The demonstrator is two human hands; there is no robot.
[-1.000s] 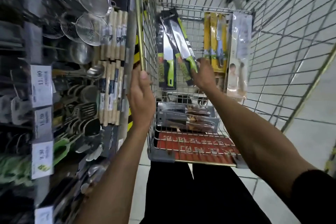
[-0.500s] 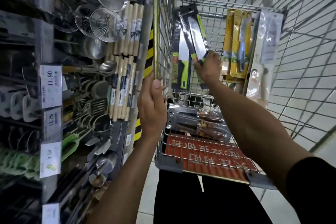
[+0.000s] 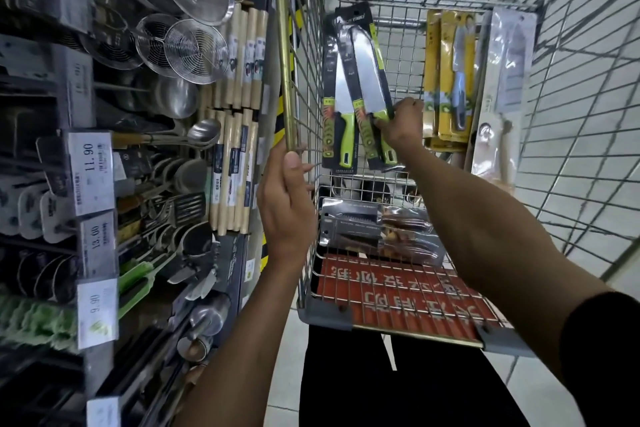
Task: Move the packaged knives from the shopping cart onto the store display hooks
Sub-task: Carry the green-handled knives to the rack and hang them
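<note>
Head view, gripping a green-handled packaged knife (image 3: 371, 80) with the right hand (image 3: 403, 123), holding it tilted inside the shopping cart (image 3: 571, 114) (twin pack (image 3: 338, 107) just beside), clutching the brass rail (image 3: 285, 62) with the left hand (image 3: 285, 204).

We see the wire cart (image 3: 571, 114) carrying green knives (image 3: 341, 97) at eleven o'clock, yellow packs (image 3: 446, 80) at one, a clear pack (image 3: 505, 80) at two, and brown-handled packs (image 3: 377, 232) flat at six.

The person wears a black sleeve (image 3: 604, 354) on the right upper arm and black trousers (image 3: 349, 388), while both forearms (image 3: 485, 236), the left hand (image 3: 285, 215) and the right hand (image 3: 403, 125) are bare.
</note>
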